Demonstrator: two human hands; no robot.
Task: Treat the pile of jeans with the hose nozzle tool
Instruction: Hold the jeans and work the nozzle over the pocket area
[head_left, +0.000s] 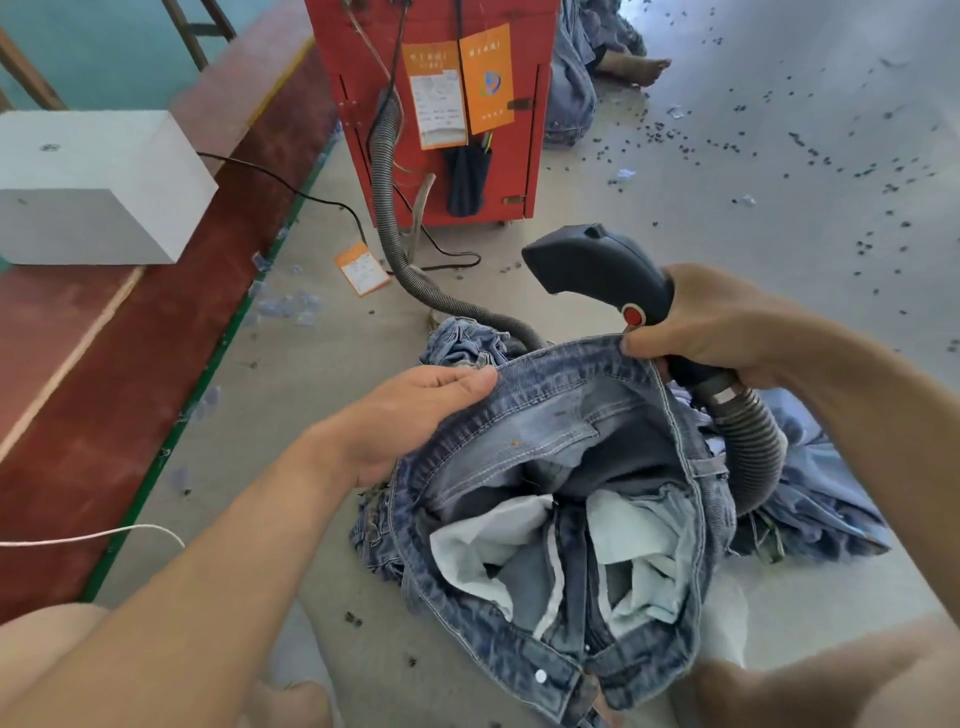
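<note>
A pair of blue jeans (561, 431) is held up in front of me with its waist spread wide, white pocket linings showing inside. My left hand (410, 415) grips the waistband at its left side. My right hand (711, 322) holds the dark hose nozzle tool (597, 265) by its handle, and its fingers also pinch the waistband's right side. The nozzle head points left, above the jeans, with a red button on its handle. Its grey ribbed hose (748, 441) curves down behind the jeans. More jeans (821, 499) lie heaped on the floor under and to the right.
A red machine cabinet (431, 104) with orange tags stands ahead, a second grey hose (387, 208) running from it to the floor. A white block (98, 182) sits at the left on a red strip. Dark bits litter the grey floor. Another person's foot (634, 67) shows far back.
</note>
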